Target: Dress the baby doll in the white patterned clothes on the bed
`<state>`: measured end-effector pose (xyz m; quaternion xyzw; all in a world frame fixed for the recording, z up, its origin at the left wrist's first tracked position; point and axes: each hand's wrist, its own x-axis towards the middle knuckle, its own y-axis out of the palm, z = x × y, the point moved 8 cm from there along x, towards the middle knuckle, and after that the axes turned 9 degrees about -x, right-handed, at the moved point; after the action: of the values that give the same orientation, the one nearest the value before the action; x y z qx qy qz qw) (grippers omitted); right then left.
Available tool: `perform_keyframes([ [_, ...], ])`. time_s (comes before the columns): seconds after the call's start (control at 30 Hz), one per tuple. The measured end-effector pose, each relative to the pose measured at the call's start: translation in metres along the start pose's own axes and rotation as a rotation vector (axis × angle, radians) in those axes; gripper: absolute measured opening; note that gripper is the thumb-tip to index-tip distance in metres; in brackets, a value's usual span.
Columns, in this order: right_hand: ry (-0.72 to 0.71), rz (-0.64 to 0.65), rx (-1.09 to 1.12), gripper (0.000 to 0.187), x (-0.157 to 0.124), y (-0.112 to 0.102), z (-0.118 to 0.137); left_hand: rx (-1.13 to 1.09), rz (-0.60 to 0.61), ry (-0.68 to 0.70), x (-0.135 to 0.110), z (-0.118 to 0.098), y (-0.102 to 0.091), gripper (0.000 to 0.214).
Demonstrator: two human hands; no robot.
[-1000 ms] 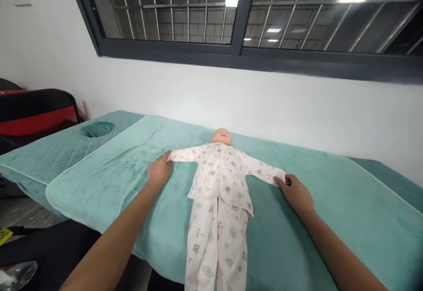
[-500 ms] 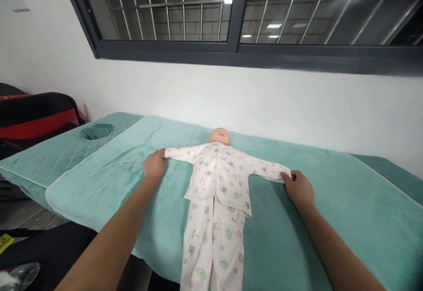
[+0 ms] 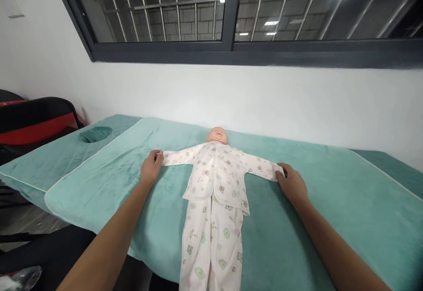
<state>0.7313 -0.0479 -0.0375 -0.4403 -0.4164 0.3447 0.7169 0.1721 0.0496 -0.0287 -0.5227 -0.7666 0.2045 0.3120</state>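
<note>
A baby doll [image 3: 217,135] lies face up on the green padded bed, its head toward the wall. It wears a white baby shirt [image 3: 214,172] with small animal prints, and matching pants [image 3: 211,242] run down past the lower edge of view. Both sleeves are spread out sideways. My left hand [image 3: 151,166] pinches the cuff of the sleeve on the left. On the right, the other cuff is between the thumb and fingers of my right hand [image 3: 292,183]. No doll hands show at the sleeve ends.
The green bed cover [image 3: 330,203] spans the view, with a face hole [image 3: 95,134] at its left end. A white wall [image 3: 251,101] with a barred window rises behind. A black and red chair [image 3: 39,121] stands at left, and a clear plastic item [image 3: 28,278] is at lower left.
My right hand has moved slightly inward with its cuff, and that sleeve is less stretched. My left hand stays at its cuff. The camera view has shifted a little.
</note>
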Motion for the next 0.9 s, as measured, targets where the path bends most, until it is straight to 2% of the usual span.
perform_keyframes([
  [0.13, -0.085, 0.023, -0.056, 0.046, 0.01, 0.006, 0.01, -0.005, -0.011, 0.003, 0.001, 0.001, 0.001, 0.03],
  [0.37, -0.032, 0.032, -0.106, 0.051, 0.01, 0.008, 0.008, 0.062, -0.135, -0.09, 0.002, 0.014, -0.008, 0.029],
  [0.5, -0.051, 0.05, -0.104, 0.048, 0.005, 0.005, 0.011, 0.113, -0.102, -0.088, 0.006, 0.015, -0.002, 0.027],
  [0.57, -0.089, 0.007, -0.085, 0.044, -0.005, -0.003, 0.018, 0.129, -0.078, -0.064, 0.008, 0.013, 0.0, 0.026],
  [0.63, -0.158, -0.098, -0.041, 0.042, -0.025, -0.017, 0.03, 0.136, -0.074, -0.04, 0.008, 0.011, 0.001, 0.027],
  [0.73, -0.328, -0.215, 0.101, 0.037, -0.076, -0.039, 0.063, 0.124, -0.08, -0.02, 0.007, 0.01, 0.001, 0.027],
  [0.9, -0.685, -0.015, 0.256, 0.028, -0.18, -0.044, 0.133, 0.041, -0.115, -0.029, 0.006, 0.011, -0.005, 0.027],
])
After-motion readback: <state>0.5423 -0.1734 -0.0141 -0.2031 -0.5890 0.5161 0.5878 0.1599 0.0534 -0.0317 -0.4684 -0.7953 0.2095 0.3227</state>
